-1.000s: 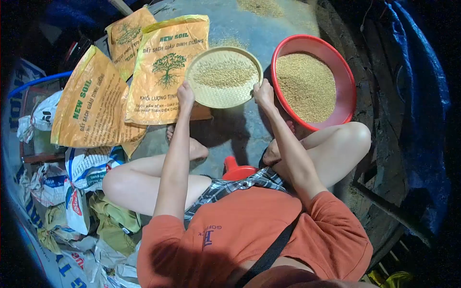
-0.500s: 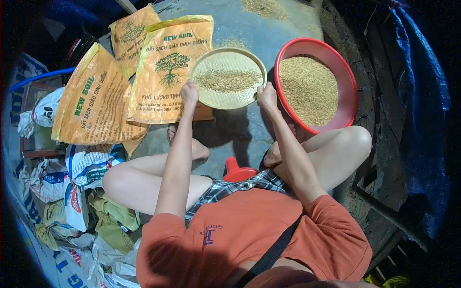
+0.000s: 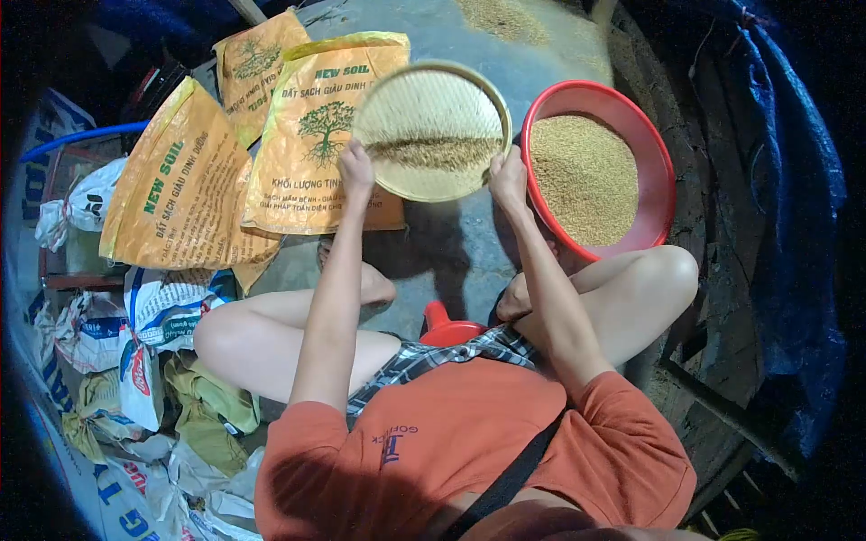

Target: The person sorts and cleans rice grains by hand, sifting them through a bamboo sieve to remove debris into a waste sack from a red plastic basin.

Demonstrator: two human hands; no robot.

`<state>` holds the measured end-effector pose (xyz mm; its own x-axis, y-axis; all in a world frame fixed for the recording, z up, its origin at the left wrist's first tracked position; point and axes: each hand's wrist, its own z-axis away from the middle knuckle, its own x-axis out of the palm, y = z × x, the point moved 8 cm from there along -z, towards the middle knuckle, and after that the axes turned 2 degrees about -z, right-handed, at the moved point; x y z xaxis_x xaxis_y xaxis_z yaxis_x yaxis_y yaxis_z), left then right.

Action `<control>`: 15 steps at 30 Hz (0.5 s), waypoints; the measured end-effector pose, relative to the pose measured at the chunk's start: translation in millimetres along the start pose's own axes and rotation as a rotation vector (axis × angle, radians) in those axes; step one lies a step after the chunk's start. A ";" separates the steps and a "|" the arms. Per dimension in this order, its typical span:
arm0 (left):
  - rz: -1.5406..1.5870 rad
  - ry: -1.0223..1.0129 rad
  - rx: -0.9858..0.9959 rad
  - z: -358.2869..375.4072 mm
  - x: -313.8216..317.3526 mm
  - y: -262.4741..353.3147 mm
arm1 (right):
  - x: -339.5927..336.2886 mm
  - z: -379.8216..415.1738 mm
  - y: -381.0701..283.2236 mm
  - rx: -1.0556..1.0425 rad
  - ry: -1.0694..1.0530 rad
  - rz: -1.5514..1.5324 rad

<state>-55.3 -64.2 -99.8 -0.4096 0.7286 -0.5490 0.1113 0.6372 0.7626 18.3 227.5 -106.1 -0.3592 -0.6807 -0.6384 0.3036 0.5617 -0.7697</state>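
Observation:
A round woven winnowing tray (image 3: 428, 99) is held out in front of me, its far side tipped up. Across its lower half lies a band of grain (image 3: 433, 153). My left hand (image 3: 356, 171) is closed on the tray's left rim, and my right hand (image 3: 508, 177) grips the right rim. Just right of my right hand stands a large red basin (image 3: 661, 162) with a heap of yellowish grain (image 3: 585, 180) in it.
Orange printed sacks (image 3: 329, 135) lie on the floor to the left. A red plastic object (image 3: 451, 332) sits between my legs. Several crumpled bags (image 3: 149, 334) pile up at lower left. Scattered grain (image 3: 505, 20) lies on the concrete floor at the far end. A blue tarp (image 3: 789, 207) hangs at right.
The tray's far side has risen toward me, and its grain has gathered into a narrower band. Both hands still hold the rim.

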 end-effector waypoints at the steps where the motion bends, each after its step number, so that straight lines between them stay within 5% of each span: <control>1: -0.094 -0.111 -0.102 7.4 11.1 -16.7 | 5.8 1.0 11.8 0.017 -0.008 0.037; 2: -0.184 -0.229 -0.202 17.0 23.4 -32.8 | 10.0 2.2 25.1 0.039 -0.011 0.077; 5: -0.178 -0.164 -0.136 21.5 31.7 -47.9 | 11.0 2.1 31.2 0.096 -0.072 0.139; 8: 0.002 -0.130 -0.142 4.4 7.8 -3.6 | -7.0 1.2 3.0 0.013 0.011 0.038; 9: 0.089 -0.020 0.015 -4.9 -3.1 12.7 | -16.6 2.3 -13.1 -0.122 0.092 -0.042; 13: 0.243 0.251 0.133 -13.1 -44.6 70.0 | -45.4 6.4 -52.8 -0.264 0.255 -0.159; 15: 0.178 0.130 0.075 -10.7 -30.9 54.7 | -31.7 0.4 -37.4 -0.236 0.188 -0.112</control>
<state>-46.2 -54.5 -37.4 -0.4902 0.7956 -0.3561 0.2572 0.5224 0.8130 18.7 227.9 -57.1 -0.5419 -0.6580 -0.5228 0.0478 0.5969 -0.8009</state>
